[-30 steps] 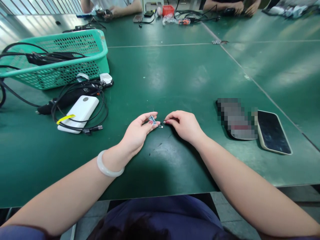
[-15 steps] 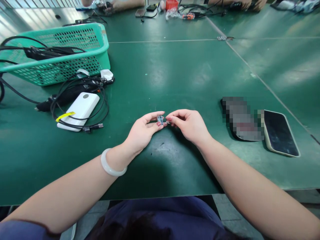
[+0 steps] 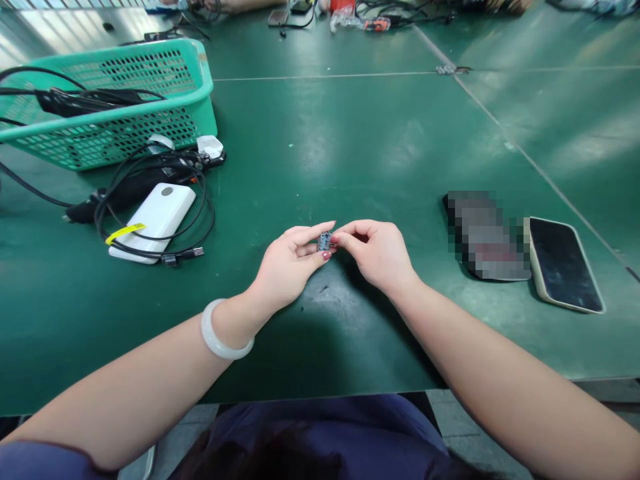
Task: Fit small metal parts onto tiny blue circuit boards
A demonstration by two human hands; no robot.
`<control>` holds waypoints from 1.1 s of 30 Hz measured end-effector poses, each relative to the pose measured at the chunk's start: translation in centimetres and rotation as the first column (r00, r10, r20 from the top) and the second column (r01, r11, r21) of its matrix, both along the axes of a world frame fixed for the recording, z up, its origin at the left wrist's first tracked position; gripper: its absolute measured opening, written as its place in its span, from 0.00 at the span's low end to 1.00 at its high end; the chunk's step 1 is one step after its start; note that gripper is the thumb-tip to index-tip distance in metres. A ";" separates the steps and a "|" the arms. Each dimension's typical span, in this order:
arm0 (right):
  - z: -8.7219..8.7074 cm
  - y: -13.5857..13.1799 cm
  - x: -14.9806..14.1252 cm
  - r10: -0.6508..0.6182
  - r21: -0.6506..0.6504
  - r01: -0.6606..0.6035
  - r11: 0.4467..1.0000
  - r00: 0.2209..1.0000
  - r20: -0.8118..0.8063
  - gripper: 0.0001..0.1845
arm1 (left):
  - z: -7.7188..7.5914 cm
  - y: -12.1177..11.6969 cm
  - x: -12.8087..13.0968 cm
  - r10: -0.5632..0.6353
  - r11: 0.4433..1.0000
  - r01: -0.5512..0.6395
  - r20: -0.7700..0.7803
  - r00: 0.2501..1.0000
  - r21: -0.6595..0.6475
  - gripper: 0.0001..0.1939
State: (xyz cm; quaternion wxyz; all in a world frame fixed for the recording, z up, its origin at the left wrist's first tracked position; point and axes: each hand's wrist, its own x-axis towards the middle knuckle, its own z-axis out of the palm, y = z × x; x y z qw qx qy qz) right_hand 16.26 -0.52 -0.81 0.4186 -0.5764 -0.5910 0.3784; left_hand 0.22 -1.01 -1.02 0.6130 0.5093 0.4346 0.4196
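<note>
Between the fingers of my left hand is a small grey-blue piece with a patterned, block-like face; its kind is too small to make out. My left thumb presses its lower edge and the index finger reaches over its top. The thumb and index finger of my right hand are pinched at the piece's right side. Whatever tiny part lies in that pinch is mostly hidden by the fingertips. Both hands are just above the green table, and a white bangle circles my left wrist.
A green plastic basket with black cables stands at the back left. Before it lie a white power bank, a looped black cable and a black device. To the right are a pixelated dark object and a phone.
My left hand has moved right with the small piece, closing the gap to my right hand. A metal tip that showed between them is now mostly hidden. The camera view has tilted down slightly.
</note>
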 end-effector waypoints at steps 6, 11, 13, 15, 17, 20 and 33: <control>-0.2 -0.3 -0.7 -0.030 0.070 0.027 0.997 0.998 0.050 0.10 | -0.3 0.1 -0.1 0.002 0.999 -0.002 -0.007 1.000 0.034 0.21; -0.3 -0.6 -1.2 -0.070 0.147 0.053 0.988 0.992 0.109 0.11 | -0.2 0.1 -0.1 0.027 1.000 -0.027 -0.009 1.000 0.010 0.21; -0.3 -0.7 -1.3 -0.084 0.187 0.056 0.981 0.986 0.147 0.11 | -0.1 0.0 -0.1 0.040 0.999 -0.040 -0.025 0.999 0.001 0.21; -0.2 -0.8 -1.2 -0.093 0.229 0.049 0.972 0.978 0.185 0.11 | 0.1 0.0 -0.1 0.054 0.998 -0.055 -0.047 0.997 -0.013 0.21; -0.2 -0.9 -1.2 -0.102 0.263 0.043 0.964 0.971 0.217 0.11 | 0.3 -0.1 -0.1 0.057 0.997 -0.060 -0.057 0.997 -0.044 0.22; -0.2 -1.1 -1.3 -0.117 0.290 0.040 0.956 0.961 0.250 0.12 | 0.5 -0.2 -0.1 0.059 0.992 -0.063 -0.038 0.998 -0.107 0.24; -0.2 1.1 2.0 -0.051 0.071 0.030 0.997 0.951 0.304 0.08 | 0.5 0.7 -0.4 0.200 0.961 -0.158 0.178 0.964 -0.226 0.20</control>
